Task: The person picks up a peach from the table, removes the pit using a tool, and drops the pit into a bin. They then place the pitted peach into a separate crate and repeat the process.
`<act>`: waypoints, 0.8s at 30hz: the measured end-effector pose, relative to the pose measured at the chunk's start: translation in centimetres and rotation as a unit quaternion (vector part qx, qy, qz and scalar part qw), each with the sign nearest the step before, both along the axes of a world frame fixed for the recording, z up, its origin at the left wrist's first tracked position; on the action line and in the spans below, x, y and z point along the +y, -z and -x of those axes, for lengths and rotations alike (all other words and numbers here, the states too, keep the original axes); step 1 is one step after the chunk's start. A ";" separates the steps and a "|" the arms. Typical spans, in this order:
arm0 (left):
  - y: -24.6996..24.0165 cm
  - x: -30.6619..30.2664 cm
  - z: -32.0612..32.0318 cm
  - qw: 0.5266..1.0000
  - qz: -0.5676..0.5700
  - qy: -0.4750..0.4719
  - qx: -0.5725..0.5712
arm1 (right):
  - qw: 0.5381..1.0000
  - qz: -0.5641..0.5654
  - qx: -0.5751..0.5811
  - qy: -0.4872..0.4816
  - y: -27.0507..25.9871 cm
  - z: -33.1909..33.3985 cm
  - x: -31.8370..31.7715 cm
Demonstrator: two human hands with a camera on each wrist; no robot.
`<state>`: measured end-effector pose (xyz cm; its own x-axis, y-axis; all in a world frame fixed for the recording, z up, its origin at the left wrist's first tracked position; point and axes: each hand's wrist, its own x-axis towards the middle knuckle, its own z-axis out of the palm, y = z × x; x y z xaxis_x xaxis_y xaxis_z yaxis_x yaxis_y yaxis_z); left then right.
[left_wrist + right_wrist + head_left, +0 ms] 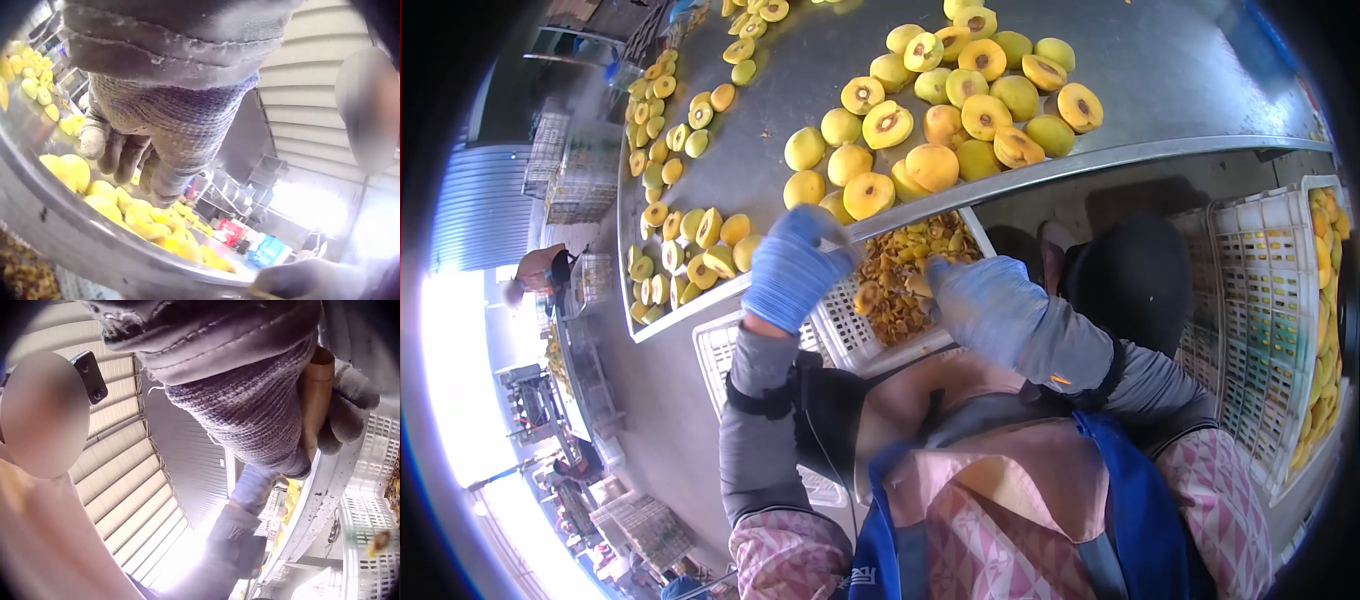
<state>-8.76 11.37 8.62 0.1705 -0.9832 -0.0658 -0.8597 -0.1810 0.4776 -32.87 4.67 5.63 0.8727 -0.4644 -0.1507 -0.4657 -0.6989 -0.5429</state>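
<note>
My left hand (793, 265), in a blue knit glove, is at the table's front edge beside halved yellow peaches (868, 196). In the left wrist view its fingers (128, 156) hang loosely bent over the fruit, with nothing seen between them. My right hand (990, 305), gloved alike, grips a wooden-handled tool (317, 394); the tool's working end is hidden. Beneath both hands, a white crate (840, 325) holds brown and orange peach scraps (900, 285). A small brown-yellow scrap (379, 542) shows against the white crate in the right wrist view.
The metal table (800, 90) has a raised rim and carries more halves (700, 255) at left. At right stands a white crate (1255, 320) filled with yellow fruit (1325, 300). Another person (540, 270) is at far left, near stacked crates (565, 165).
</note>
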 end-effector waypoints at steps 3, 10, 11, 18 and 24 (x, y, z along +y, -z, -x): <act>0.9 -2.9 -3.9 0.988 0.053 -0.036 -0.142 | 1.000 -0.022 -0.015 0.000 -1.6 0.5 -0.2; 4.7 -6.1 -8.5 0.967 -0.112 -0.002 -0.227 | 0.994 -0.057 -0.093 0.024 -1.3 0.9 -0.6; 4.4 -5.4 -8.3 0.992 -0.077 -0.067 -0.068 | 0.989 -0.084 -0.111 0.043 -1.5 0.9 -0.6; 2.1 0.2 0.1 0.637 0.164 -0.182 0.731 | 0.931 -0.228 -0.275 0.080 -2.3 0.7 -0.7; 0.8 0.0 9.6 0.744 0.302 -0.247 0.542 | 0.941 -0.169 -0.274 0.104 -1.2 0.0 0.5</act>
